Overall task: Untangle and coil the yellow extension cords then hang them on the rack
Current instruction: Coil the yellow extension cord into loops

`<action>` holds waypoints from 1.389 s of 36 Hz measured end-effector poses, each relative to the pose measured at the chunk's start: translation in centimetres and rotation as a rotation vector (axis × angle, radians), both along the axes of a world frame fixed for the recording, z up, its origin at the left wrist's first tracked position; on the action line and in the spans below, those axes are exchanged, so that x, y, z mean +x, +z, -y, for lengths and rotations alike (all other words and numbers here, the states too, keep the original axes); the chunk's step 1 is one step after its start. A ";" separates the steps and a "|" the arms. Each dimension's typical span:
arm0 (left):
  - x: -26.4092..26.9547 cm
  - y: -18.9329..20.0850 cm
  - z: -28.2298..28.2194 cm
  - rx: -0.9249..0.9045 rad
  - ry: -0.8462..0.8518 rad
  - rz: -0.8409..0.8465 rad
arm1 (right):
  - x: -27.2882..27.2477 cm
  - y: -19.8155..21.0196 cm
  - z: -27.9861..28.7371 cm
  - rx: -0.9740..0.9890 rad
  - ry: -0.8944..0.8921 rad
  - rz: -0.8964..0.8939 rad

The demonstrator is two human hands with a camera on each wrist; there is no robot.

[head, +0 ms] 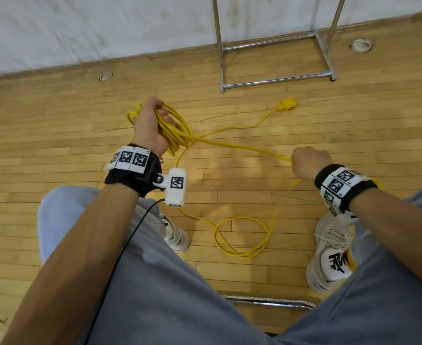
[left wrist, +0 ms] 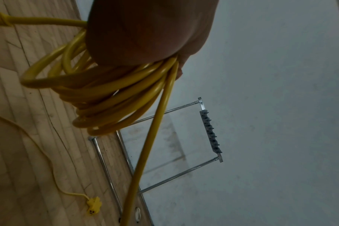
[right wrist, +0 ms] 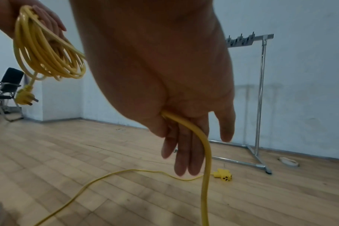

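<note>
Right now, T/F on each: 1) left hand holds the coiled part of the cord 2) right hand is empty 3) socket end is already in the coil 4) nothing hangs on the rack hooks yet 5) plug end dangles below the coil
1) True: the left hand grips the coil of the yellow cord.
2) False: the right hand holds a straight run of cord leading from the coil.
3) False: the socket end lies on the floor near the rack, with slack cord still loose.
4) True: the hooks visible on the rack are bare.
5) True: the plug hangs under the coil.
</note>
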State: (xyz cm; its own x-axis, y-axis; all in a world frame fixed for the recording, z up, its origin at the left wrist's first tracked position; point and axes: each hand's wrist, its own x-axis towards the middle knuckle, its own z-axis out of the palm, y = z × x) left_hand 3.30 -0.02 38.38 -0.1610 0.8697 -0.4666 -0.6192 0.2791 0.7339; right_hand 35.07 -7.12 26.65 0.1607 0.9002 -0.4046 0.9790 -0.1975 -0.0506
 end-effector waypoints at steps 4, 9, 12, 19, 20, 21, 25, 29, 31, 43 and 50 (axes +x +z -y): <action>-0.2 -0.5 0.2 -0.025 -0.025 -0.019 | -1.5 0.7 0.0 0.098 0.115 -0.322; 1.3 -1.5 1.2 -0.054 -0.108 -0.039 | -6.1 3.8 1.5 0.171 0.294 -0.820; 2.6 -2.3 1.9 -0.054 -0.189 -0.077 | -8.0 4.9 2.6 0.152 0.358 -1.031; 5.9 -3.0 3.3 -0.131 -0.343 -0.019 | -8.8 5.3 2.8 0.139 0.378 -1.128; 6.1 -2.8 3.3 -0.133 -0.348 -0.007 | -8.7 5.2 2.7 0.157 0.414 -1.068; 6.2 -2.6 3.2 -0.132 -0.344 0.001 | -8.6 5.0 2.5 0.165 0.438 -1.009; 6.0 -2.1 2.1 -0.098 -0.273 -0.008 | -7.5 3.3 1.8 0.152 0.397 -0.891; 5.6 -1.6 1.1 -0.068 -0.179 -0.041 | -6.0 2.5 1.1 0.116 0.313 -0.916; 5.1 -1.1 0.7 -0.059 -0.138 0.010 | -5.5 2.3 1.0 0.072 0.277 -0.895; 3.4 0.7 0.0 0.138 -0.340 0.232 | -4.7 1.4 2.0 -0.304 0.077 -0.879; 4.8 0.3 2.2 0.178 -0.751 0.065 | -2.8 2.8 0.0 -0.127 -0.187 -0.756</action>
